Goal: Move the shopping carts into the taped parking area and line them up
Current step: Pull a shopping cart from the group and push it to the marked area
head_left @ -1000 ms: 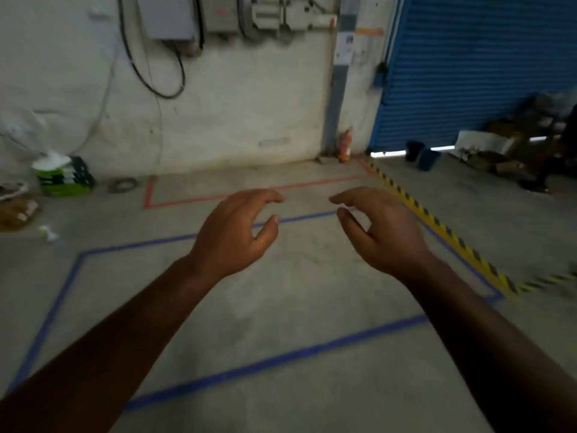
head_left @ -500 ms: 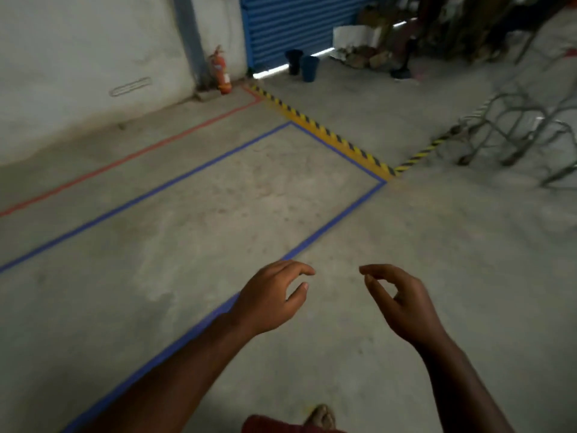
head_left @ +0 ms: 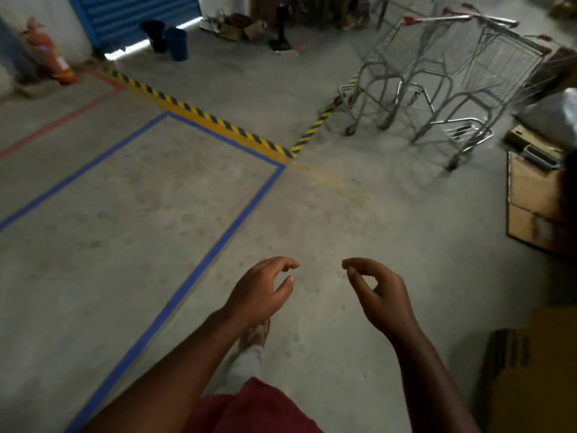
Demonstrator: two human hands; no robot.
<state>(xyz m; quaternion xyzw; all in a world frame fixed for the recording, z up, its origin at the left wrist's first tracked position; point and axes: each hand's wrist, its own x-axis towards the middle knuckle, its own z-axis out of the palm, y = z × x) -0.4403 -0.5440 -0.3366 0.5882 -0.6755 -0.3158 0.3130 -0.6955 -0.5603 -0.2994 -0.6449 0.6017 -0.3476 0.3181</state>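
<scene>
Several wire shopping carts point(head_left: 443, 76) with red handle ends stand nested together at the upper right, outside the tape. The parking area is marked on the concrete by blue tape point(head_left: 218, 242), its near right corner at the end of a yellow-black hazard strip point(head_left: 203, 115). My left hand point(head_left: 262, 292) and my right hand point(head_left: 377, 295) hover low in the middle, fingers loosely curled and apart, holding nothing. Both hands are well short of the carts, just right of the blue line.
Cardboard boxes point(head_left: 534, 195) stand at the right edge, another box point(head_left: 530, 370) at the lower right. A red fire extinguisher point(head_left: 50, 54) leans by the wall at the upper left, near a blue roller door point(head_left: 134, 14) and two dark bins point(head_left: 168, 39).
The view has swung right from the wall and the taped area towards the carts, which now show in full. Both hands stay empty and sit lower in the picture.
</scene>
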